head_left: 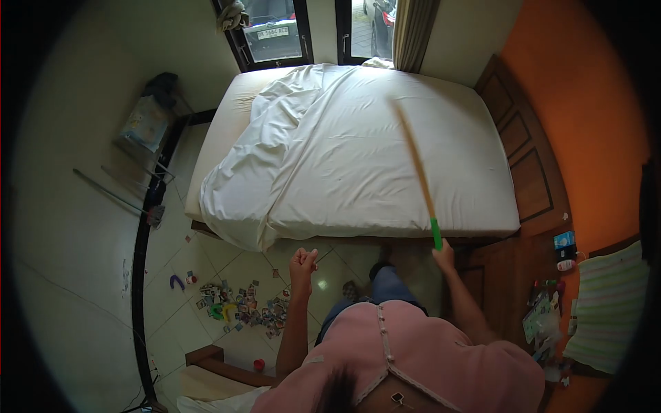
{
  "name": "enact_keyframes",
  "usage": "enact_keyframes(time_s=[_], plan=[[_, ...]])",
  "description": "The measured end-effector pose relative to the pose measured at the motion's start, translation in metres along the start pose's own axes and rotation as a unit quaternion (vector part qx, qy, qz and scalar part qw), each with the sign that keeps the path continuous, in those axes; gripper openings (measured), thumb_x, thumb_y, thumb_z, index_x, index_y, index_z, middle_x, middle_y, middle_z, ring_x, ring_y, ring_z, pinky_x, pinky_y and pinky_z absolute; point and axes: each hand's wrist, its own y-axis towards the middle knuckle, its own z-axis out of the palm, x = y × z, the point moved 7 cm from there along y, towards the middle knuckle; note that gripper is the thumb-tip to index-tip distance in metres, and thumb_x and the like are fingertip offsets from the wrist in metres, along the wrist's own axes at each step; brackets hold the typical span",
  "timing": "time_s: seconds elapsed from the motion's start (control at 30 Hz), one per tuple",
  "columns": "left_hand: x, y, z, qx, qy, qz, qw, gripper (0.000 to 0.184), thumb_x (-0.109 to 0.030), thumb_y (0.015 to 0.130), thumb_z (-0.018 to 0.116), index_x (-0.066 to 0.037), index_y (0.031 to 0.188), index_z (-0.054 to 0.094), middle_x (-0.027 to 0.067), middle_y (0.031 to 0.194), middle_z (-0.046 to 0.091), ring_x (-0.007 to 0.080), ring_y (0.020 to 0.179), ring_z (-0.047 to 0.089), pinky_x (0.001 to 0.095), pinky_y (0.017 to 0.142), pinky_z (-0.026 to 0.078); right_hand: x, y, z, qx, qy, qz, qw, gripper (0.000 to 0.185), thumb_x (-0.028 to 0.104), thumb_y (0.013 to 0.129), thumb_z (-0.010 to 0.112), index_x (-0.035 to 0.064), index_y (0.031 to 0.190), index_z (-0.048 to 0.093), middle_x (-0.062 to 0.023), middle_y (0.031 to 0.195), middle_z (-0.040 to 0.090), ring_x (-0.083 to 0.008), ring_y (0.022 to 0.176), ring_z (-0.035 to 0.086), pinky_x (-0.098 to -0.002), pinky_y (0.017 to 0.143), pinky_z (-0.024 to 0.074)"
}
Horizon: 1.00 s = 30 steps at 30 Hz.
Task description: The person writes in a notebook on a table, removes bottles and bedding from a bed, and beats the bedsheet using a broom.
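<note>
My right hand (444, 256) is closed around the green handle of a stick broom (417, 160). The broom's long, thin, tan bristles reach up over the bed (385, 199), and their far end is blurred. I cannot tell whether the tip touches the white sheet (330, 165). That sheet lies bunched in folds on the bed's left part and hangs over the front edge. Raised in front of the bed, my left hand (304, 260) is curled into a fist with nothing visible in it.
Many small cards (258, 310) and toys litter the tiled floor at the left. A long-handled broom (155, 215) leans by the left wall, near a chair (146, 124). Beside the headboard (520, 138), a wooden cabinet (482, 275) stands at my right.
</note>
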Motion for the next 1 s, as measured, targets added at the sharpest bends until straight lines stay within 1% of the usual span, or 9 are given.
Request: enact_keyframes(time_s=[0.07, 0.13, 0.27, 0.47, 0.63, 0.73, 0.8, 0.87, 1.0], plan=[[-0.003, -0.006, -0.005, -0.012, -0.005, 0.005, 1.0, 0.039, -0.011, 0.081, 0.062, -0.017, 0.063, 0.028, -0.0059, 0.055, 0.032, 0.0033, 0.048, 0.03, 0.0207, 0.048, 0.031, 0.01, 0.008, 0.025, -0.006, 0.057, 0.054, 0.997, 0.024, 0.011, 0.065, 0.058, 0.004, 0.086, 0.051, -0.0205, 0.073, 0.059, -0.0377, 0.072, 0.06, -0.0457, 0.062, 0.0465], [-0.003, -0.013, -0.012, -0.029, -0.023, 0.001, 0.999, 0.038, -0.011, 0.081, 0.061, -0.017, 0.063, 0.028, -0.0058, 0.055, 0.031, 0.0036, 0.048, 0.03, 0.0211, 0.048, 0.031, 0.024, -0.007, 0.066, 0.121, 0.098, 0.176, 0.972, 0.024, 0.013, 0.066, 0.057, 0.0053, 0.088, 0.054, -0.0202, 0.077, 0.06, -0.0341, 0.076, 0.062, -0.043, 0.065, 0.0485], [0.001, -0.026, -0.025, -0.047, -0.054, -0.006, 0.997, 0.038, -0.01, 0.081, 0.06, -0.017, 0.063, 0.028, -0.0059, 0.055, 0.029, 0.0042, 0.047, 0.029, 0.0216, 0.048, 0.032, 0.026, -0.078, 0.131, 0.344, -0.185, -0.169, 0.905, 0.027, 0.015, 0.065, 0.059, 0.0064, 0.089, 0.052, -0.0218, 0.079, 0.06, -0.0378, 0.079, 0.06, -0.0464, 0.067, 0.0479], [-0.001, -0.032, -0.047, -0.081, -0.049, -0.007, 0.996, 0.037, -0.008, 0.081, 0.06, -0.017, 0.063, 0.028, -0.0053, 0.054, 0.028, 0.005, 0.046, 0.027, 0.0226, 0.048, 0.032, 0.102, -0.029, 0.067, 0.195, -0.133, -0.212, 0.948, 0.027, 0.015, 0.064, 0.06, 0.0103, 0.087, 0.049, -0.023, 0.075, 0.059, -0.0426, 0.073, 0.057, -0.0531, 0.06, 0.0434], [-0.003, -0.04, -0.053, -0.103, -0.049, -0.006, 0.993, 0.037, -0.009, 0.081, 0.06, -0.017, 0.063, 0.028, -0.0052, 0.054, 0.028, 0.0054, 0.045, 0.027, 0.0229, 0.049, 0.033, 0.11, 0.077, 0.045, -0.001, 0.044, -0.069, 0.997, 0.027, 0.01, 0.066, 0.058, -0.0004, 0.089, 0.048, -0.0229, 0.076, 0.059, -0.0415, 0.068, 0.057, -0.046, 0.061, 0.0466], [-0.003, -0.043, -0.049, -0.099, -0.061, -0.013, 0.993, 0.037, -0.009, 0.081, 0.06, -0.017, 0.063, 0.029, -0.0052, 0.054, 0.028, 0.0054, 0.045, 0.028, 0.023, 0.049, 0.033, 0.102, 0.101, 0.115, 0.094, 0.139, 0.093, 0.981, 0.037, 0.016, 0.069, 0.057, -0.001, 0.1, 0.049, -0.0239, 0.089, 0.06, -0.038, 0.08, 0.06, -0.0459, 0.069, 0.0479], [-0.001, -0.042, -0.044, -0.094, -0.065, -0.017, 0.993, 0.037, -0.009, 0.081, 0.06, -0.017, 0.063, 0.029, -0.0051, 0.053, 0.028, 0.0054, 0.045, 0.028, 0.023, 0.049, 0.033, 0.1, 0.08, 0.168, 0.249, 0.073, 0.076, 0.963, 0.039, 0.017, 0.068, 0.059, 0.002, 0.103, 0.049, -0.023, 0.094, 0.059, -0.036, 0.083, 0.06, -0.0441, 0.074, 0.0478], [0.002, -0.043, -0.039, -0.089, -0.068, -0.026, 0.993, 0.037, -0.01, 0.08, 0.061, -0.017, 0.063, 0.029, -0.0049, 0.053, 0.028, 0.0054, 0.045, 0.029, 0.0231, 0.049, 0.033, 0.115, 0.035, 0.199, 0.358, -0.168, -0.151, 0.906, 0.035, 0.017, 0.067, 0.06, 0.0055, 0.099, 0.05, -0.0198, 0.093, 0.06, -0.0354, 0.087, 0.059, -0.044, 0.077, 0.0464], [-0.001, -0.035, -0.029, -0.068, -0.07, -0.022, 0.995, 0.037, -0.011, 0.081, 0.061, -0.017, 0.062, 0.029, -0.0049, 0.053, 0.028, 0.0052, 0.044, 0.028, 0.0229, 0.048, 0.033, 0.154, -0.023, 0.135, 0.364, -0.191, -0.215, 0.886, 0.032, 0.016, 0.066, 0.059, 0.0077, 0.096, 0.05, -0.0172, 0.09, 0.061, -0.0348, 0.09, 0.057, -0.0449, 0.077, 0.0454]])
